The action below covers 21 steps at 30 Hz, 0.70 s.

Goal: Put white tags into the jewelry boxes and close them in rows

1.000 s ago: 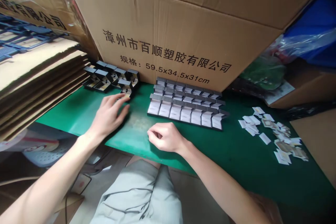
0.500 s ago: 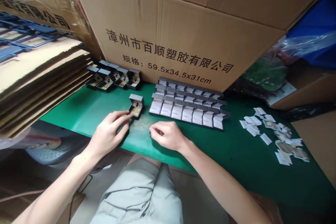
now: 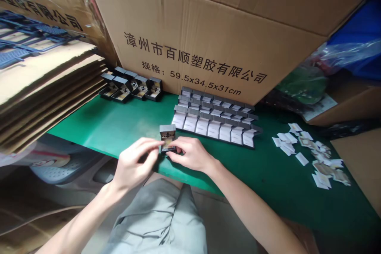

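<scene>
A small black hinged box (image 3: 168,130) stands on the green table close to its front edge, lid raised, with a yellowish inside. My left hand (image 3: 135,162) is at its left side, fingertips on the box wall and thumb bent near the front corner. From the right, my right hand (image 3: 192,154) grips the box with bent fingers and thumb, covering part of its front. Just behind, rows of open grey boxes (image 3: 212,125) with white inserts stand side by side. Several more open black boxes (image 3: 122,89) are grouped at the back left.
White cards or packets (image 3: 302,158) lie scattered on the green table (image 3: 268,178) at right. A large cardboard carton (image 3: 208,27) rises along the back. Stacked cardboard sheets (image 3: 59,87) with blue plastic frames (image 3: 29,35) flank the left. Plastic bags (image 3: 309,83) lie at the right rear.
The black box has moved right and nearer to me with my left hand. My right hand, curled and apart from the box before, is now on its right side.
</scene>
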Available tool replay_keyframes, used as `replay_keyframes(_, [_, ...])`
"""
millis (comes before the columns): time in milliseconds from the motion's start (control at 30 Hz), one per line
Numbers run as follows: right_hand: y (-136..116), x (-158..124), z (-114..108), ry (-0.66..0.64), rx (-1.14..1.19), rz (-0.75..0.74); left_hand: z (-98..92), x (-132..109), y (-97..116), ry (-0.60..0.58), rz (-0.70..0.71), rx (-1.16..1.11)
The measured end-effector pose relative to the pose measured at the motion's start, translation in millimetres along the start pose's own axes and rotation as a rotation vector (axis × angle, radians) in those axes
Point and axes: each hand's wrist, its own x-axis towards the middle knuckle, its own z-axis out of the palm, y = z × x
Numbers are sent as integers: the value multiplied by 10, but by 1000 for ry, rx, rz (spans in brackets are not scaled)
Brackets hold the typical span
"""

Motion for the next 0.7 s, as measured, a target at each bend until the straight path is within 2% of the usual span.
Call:
replay_keyframes(67, [-1, 0, 3, -9, -10, 7, 3, 122, -3, 112, -220, -121])
replay_keyframes(100, [-2, -1, 5, -10, -11, 18, 3, 191, -15, 126, -313, -197])
replay_keyframes(233, [-1, -5, 16, -6, -17, 44, 22, 414, -92, 17, -522, -412])
replay_keyframes(300, [-1, -8, 18, -8, -33, 37, 46, 452, -125, -21, -559, -483])
replay_keyframes(433, [-6, -10, 13, -16, -67, 25, 78, 423, -158, -9, -573, -579])
replay_keyframes(700, [-24, 3, 0, -53, -102, 22, 30, 400, -83, -132, -531, -371])
